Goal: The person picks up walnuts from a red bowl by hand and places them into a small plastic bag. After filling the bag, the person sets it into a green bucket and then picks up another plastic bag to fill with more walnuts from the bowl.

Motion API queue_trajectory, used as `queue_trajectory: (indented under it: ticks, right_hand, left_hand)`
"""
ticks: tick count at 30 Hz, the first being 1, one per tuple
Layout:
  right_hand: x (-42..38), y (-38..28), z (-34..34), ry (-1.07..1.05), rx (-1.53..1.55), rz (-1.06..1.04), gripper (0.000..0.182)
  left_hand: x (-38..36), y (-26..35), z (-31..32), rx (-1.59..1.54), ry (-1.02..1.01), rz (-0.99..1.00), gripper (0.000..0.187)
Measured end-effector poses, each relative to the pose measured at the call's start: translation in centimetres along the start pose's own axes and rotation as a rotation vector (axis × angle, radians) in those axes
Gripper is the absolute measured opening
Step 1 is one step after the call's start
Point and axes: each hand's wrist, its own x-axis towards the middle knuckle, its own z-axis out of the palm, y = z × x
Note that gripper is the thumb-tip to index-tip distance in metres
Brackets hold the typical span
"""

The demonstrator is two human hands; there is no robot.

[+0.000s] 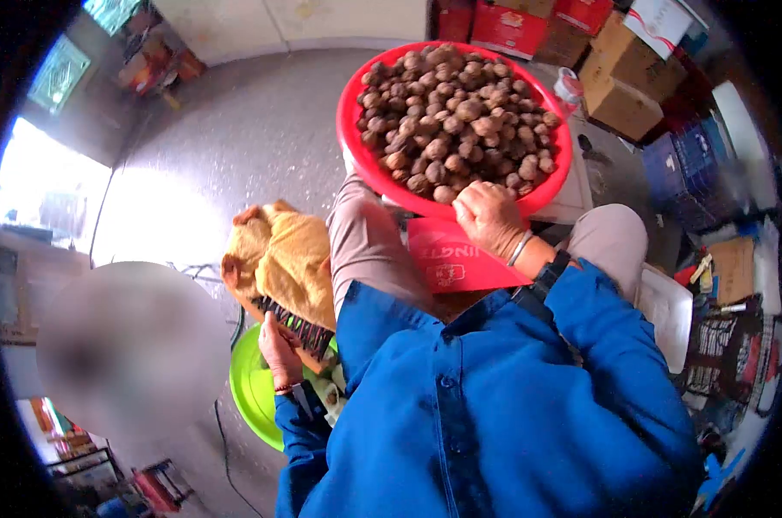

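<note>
A large red basin (350, 142) heaped with brown, walnut-like nuts (460, 112) is in front of me at the top. At its near rim is my right hand (488, 216), fingers curled down by the nuts; what they hold, if anything, is hidden. Below the basin is a red box or sheet with white print (460, 259). My left hand (280, 350) is low on the left, beside a dark slatted, orange-edged object (300, 332) partly covered by a yellow cloth (292, 259). Its fingers are partly hidden. A bright green basin (249, 388) lies under that hand.
Cardboard boxes (624, 95) and red boxes (507, 30) are stacked beyond the basin. Blue boxes (689, 164) and a white tray (665, 315) are at the right. A dark cable (225, 449) runs over the floor. A blurred round patch covers part of the left.
</note>
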Motion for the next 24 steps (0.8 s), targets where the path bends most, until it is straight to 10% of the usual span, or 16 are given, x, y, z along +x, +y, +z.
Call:
queue_trajectory:
  ticks: [11, 16, 24]
  right_hand:
    - [-1.6, 1.2, -0.8, 0.033, 0.06, 0.056, 0.016]
    - [-1.6, 2.1, -1.3, -0.032, 0.02, -0.163, 0.012]
    - [-1.6, 0.7, -0.8, -0.084, 0.109, -0.012, 0.01]
  left_hand:
    - [0.9, 2.2, 13.8, 0.198, -0.342, 0.393, 0.025]
    - [3.6, -0.7, 5.0, 0.684, 0.011, 0.715, 0.018]
    - [3.0, -12.3, -17.8, 1.227, 0.296, 0.233, 0.042]
